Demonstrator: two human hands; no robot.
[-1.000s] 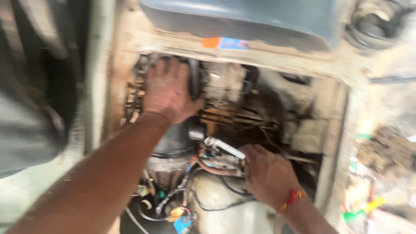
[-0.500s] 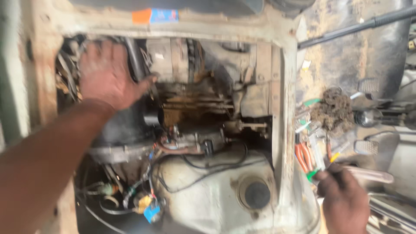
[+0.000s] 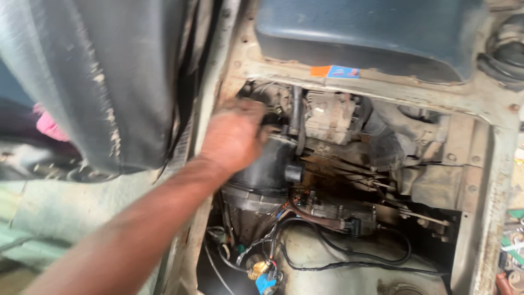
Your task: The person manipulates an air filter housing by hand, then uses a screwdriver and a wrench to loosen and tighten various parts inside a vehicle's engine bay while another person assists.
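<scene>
Left of the black round housing (image 3: 267,164), a worn grey seat edge (image 3: 109,76) hung over the opening. Your left hand (image 3: 232,136) lay flat on the housing's upper left side, fingers together and curled over its top, gripping nothing else. Right of the housing sat a grey alternator (image 3: 330,114); below it, black wires (image 3: 338,257) and a blue connector (image 3: 266,284). Your right hand was out of view.

Far ahead of you: blue panel (image 3: 365,27), orange-and-blue sticker (image 3: 334,71) on frame rail beneath. Left: worn grey seat cover (image 3: 93,76), pink cloth (image 3: 48,124) behind. Near: black cable (image 3: 349,257), blue connector (image 3: 266,284).
</scene>
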